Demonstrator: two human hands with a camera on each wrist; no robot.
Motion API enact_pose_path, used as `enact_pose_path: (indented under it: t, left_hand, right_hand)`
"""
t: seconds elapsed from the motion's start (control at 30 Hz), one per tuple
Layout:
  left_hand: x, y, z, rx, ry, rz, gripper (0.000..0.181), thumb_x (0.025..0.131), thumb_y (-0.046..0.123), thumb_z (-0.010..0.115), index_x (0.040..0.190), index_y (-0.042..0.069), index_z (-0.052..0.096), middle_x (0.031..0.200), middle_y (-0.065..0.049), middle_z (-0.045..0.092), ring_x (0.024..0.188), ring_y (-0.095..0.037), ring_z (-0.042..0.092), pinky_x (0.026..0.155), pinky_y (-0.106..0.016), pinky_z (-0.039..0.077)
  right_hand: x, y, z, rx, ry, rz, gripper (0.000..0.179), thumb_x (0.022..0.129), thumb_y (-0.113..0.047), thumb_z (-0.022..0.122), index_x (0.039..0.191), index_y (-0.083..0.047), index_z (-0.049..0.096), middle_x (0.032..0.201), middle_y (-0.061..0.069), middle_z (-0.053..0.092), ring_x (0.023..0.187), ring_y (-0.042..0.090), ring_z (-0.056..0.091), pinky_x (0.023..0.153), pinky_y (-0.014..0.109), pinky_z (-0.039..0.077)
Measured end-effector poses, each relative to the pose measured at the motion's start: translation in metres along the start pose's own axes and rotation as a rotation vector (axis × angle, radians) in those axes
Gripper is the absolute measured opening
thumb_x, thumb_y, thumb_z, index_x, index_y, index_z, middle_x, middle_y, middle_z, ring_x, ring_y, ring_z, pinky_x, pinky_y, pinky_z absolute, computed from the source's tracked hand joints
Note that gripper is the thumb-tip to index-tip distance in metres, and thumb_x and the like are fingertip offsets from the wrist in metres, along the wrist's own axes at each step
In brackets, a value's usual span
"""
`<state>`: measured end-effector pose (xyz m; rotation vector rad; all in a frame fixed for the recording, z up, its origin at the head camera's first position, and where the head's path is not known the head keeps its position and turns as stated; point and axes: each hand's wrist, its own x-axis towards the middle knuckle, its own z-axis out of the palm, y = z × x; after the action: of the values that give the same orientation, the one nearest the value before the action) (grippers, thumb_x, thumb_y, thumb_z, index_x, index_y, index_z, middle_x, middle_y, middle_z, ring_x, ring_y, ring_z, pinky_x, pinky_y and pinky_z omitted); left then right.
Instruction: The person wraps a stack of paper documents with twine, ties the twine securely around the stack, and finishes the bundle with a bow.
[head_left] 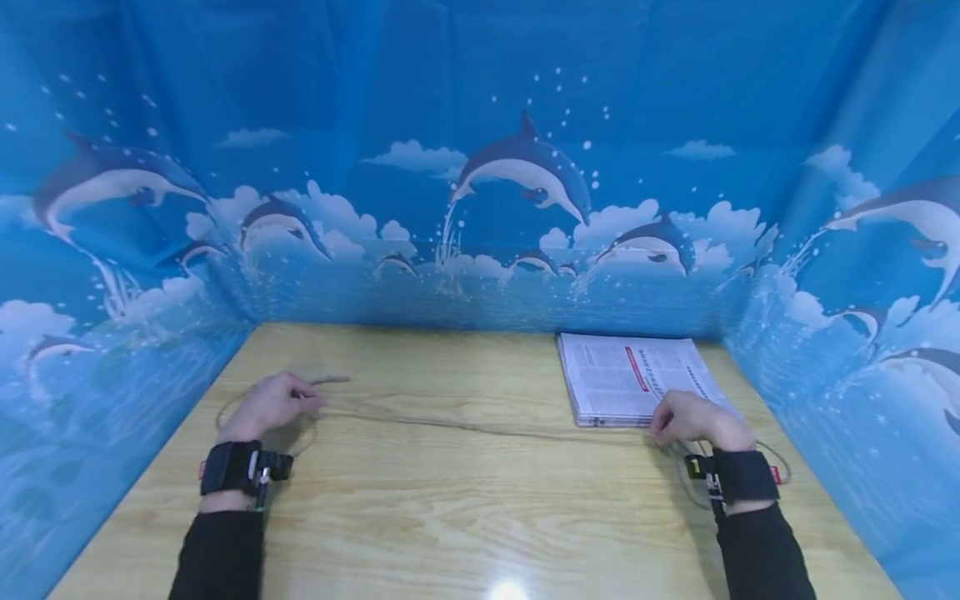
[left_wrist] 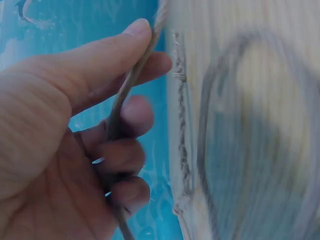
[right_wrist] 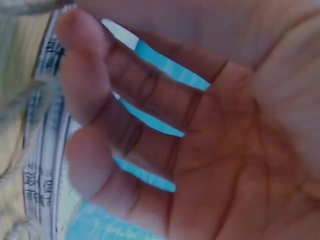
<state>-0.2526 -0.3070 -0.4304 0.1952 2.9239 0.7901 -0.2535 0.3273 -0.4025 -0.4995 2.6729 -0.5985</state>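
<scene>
A thin beige-grey rope (head_left: 465,427) stretches low across the wooden table between my two hands. My left hand (head_left: 273,406), at the table's left, holds one part of it, and a short end sticks out past the fingers. In the left wrist view the rope (left_wrist: 122,92) runs between thumb and index finger, then under the other curled fingers. My right hand (head_left: 690,419) pinches the rope at the front edge of a newspaper stack (head_left: 600,375). In the right wrist view its curled fingers (right_wrist: 87,160) show, while the pinch itself is mostly hidden.
Loose rope loops hang around both wrists, the right one (head_left: 780,458) reaching out over the table. The newspapers lie at the back right of the wooden table (head_left: 450,517). A blue dolphin-print curtain (head_left: 420,192) encloses the back and both sides.
</scene>
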Motion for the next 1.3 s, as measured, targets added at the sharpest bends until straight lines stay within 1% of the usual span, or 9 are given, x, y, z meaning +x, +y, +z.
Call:
enact_pose_path:
  t: [0.2, 0.33, 0.5, 0.63, 0.77, 0.87, 1.07, 1.2, 1.3]
  left_hand:
    - [0.001, 0.000, -0.001, 0.043, 0.018, 0.000, 0.029, 0.096, 0.026, 0.062, 0.111, 0.004, 0.070, 0.105, -0.015, 0.069, 0.093, -0.027, 0.064, 0.075, -0.043, 0.051]
    - [0.005, 0.017, 0.003, 0.079, 0.048, 0.046, 0.030, 0.095, 0.023, 0.063, 0.115, 0.002, 0.068, 0.107, -0.018, 0.068, 0.095, -0.031, 0.062, 0.077, -0.046, 0.051]
    - [0.013, 0.048, 0.025, 0.041, -0.077, 0.106, 0.034, 0.089, 0.022, 0.071, 0.118, 0.004, 0.067, 0.110, -0.014, 0.067, 0.099, -0.029, 0.062, 0.081, -0.046, 0.051]
    - [0.017, 0.062, 0.042, 0.037, -0.148, 0.128, 0.026, 0.085, 0.015, 0.075, 0.109, 0.008, 0.069, 0.107, -0.009, 0.068, 0.099, -0.026, 0.063, 0.085, -0.046, 0.051]
    - [0.017, 0.061, 0.048, 0.063, -0.117, 0.143, 0.004, 0.086, 0.007, 0.070, 0.087, 0.010, 0.068, 0.085, -0.002, 0.064, 0.077, -0.018, 0.059, 0.069, -0.036, 0.049]
    - [0.017, 0.054, 0.048, 0.052, -0.088, 0.145, 0.014, 0.089, 0.003, 0.063, 0.077, 0.010, 0.062, 0.072, -0.001, 0.054, 0.064, -0.015, 0.048, 0.060, -0.030, 0.041]
    - [0.016, 0.041, 0.041, 0.041, -0.076, 0.115, 0.013, 0.089, 0.003, 0.061, 0.078, 0.009, 0.062, 0.072, -0.001, 0.053, 0.063, -0.016, 0.048, 0.058, -0.030, 0.041]
    - [0.015, 0.038, 0.038, 0.035, -0.089, 0.096, 0.011, 0.088, 0.003, 0.062, 0.079, 0.009, 0.063, 0.076, -0.002, 0.055, 0.066, -0.017, 0.048, 0.059, -0.031, 0.041]
    - [0.014, 0.038, 0.035, 0.011, -0.108, 0.075, 0.010, 0.086, 0.003, 0.062, 0.078, 0.009, 0.064, 0.076, -0.002, 0.055, 0.066, -0.017, 0.049, 0.060, -0.031, 0.041]
  right_hand:
    - [0.008, -0.004, 0.000, 0.052, 0.066, -0.091, 0.018, 0.080, -0.010, 0.076, 0.094, -0.001, 0.071, 0.080, 0.001, 0.067, 0.072, 0.010, 0.056, 0.064, 0.026, 0.046]
    - [0.009, -0.016, 0.002, 0.036, 0.078, -0.116, 0.015, 0.083, -0.016, 0.075, 0.091, -0.003, 0.071, 0.079, -0.001, 0.067, 0.070, 0.008, 0.056, 0.062, 0.024, 0.047]
    - [0.009, -0.034, 0.025, 0.084, -0.098, -0.153, 0.023, 0.077, -0.017, 0.081, 0.090, -0.004, 0.067, 0.075, -0.002, 0.062, 0.066, 0.005, 0.053, 0.061, 0.022, 0.045]
    - [0.007, -0.043, 0.044, 0.051, -0.142, -0.178, 0.033, 0.064, -0.007, 0.085, 0.088, -0.008, 0.062, 0.071, -0.003, 0.057, 0.062, 0.003, 0.049, 0.057, 0.021, 0.041]
    - [0.003, -0.039, 0.050, -0.011, -0.103, -0.135, 0.040, 0.055, 0.007, 0.076, 0.085, -0.010, 0.055, 0.067, -0.004, 0.052, 0.058, 0.004, 0.044, 0.053, 0.020, 0.036]
    - [-0.002, -0.028, 0.047, -0.060, -0.045, -0.090, 0.036, 0.060, 0.012, 0.065, 0.084, -0.011, 0.052, 0.070, -0.003, 0.049, 0.061, 0.007, 0.041, 0.053, 0.020, 0.034]
    - [-0.012, -0.001, 0.033, -0.095, 0.012, 0.037, 0.026, 0.064, 0.012, 0.054, 0.079, -0.009, 0.055, 0.075, 0.000, 0.051, 0.069, 0.014, 0.044, 0.058, 0.025, 0.036]
    - [-0.016, 0.016, 0.022, -0.112, 0.059, 0.132, 0.023, 0.063, 0.007, 0.058, 0.078, -0.009, 0.057, 0.077, 0.002, 0.055, 0.073, 0.018, 0.048, 0.062, 0.030, 0.039]
    - [-0.017, 0.026, 0.016, -0.133, 0.101, 0.157, 0.017, 0.065, 0.002, 0.064, 0.078, -0.008, 0.058, 0.078, 0.003, 0.056, 0.073, 0.018, 0.049, 0.063, 0.031, 0.041]
